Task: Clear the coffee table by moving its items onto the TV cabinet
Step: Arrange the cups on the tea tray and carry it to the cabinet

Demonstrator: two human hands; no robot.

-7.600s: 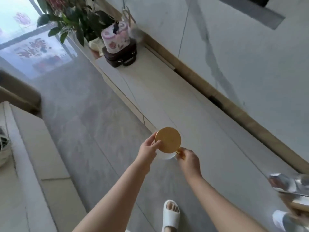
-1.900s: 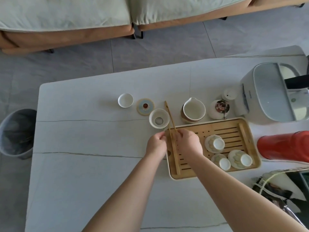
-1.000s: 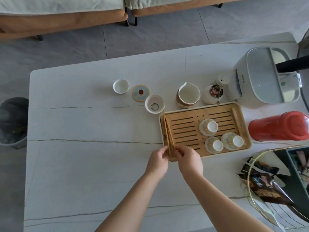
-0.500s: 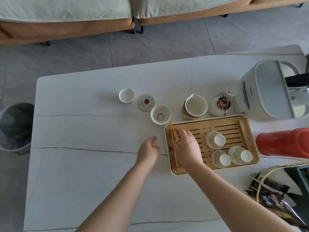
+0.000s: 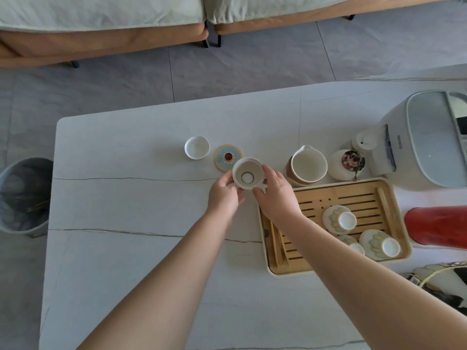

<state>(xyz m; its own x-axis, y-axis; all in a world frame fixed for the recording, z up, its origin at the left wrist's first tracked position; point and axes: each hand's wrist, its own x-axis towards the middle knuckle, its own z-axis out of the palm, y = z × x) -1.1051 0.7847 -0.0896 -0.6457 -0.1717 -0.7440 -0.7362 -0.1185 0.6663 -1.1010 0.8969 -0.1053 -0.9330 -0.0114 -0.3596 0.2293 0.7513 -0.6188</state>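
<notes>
A grey bin (image 5: pixel 24 195) stands on the floor left of the coffee table (image 5: pixel 131 248). Further along sit a small white dish (image 5: pixel 196 147) and a round coaster (image 5: pixel 225 155). Both hands cup the white strainer cup (image 5: pixel 247 173): left hand (image 5: pixel 223 194) grasps its left side, right hand (image 5: pixel 276 194) its right. Beyond lies the bamboo tray (image 5: pixel 379 193), holding three overturned cups (image 5: pixel 340 219).

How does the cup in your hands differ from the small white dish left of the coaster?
The cup is deep, with a dark ring at its bottom; the small dish is shallow and plain. The cup is held by both the left hand and right hand; the dish rests untouched on the table. Both are round, white and empty.
</notes>
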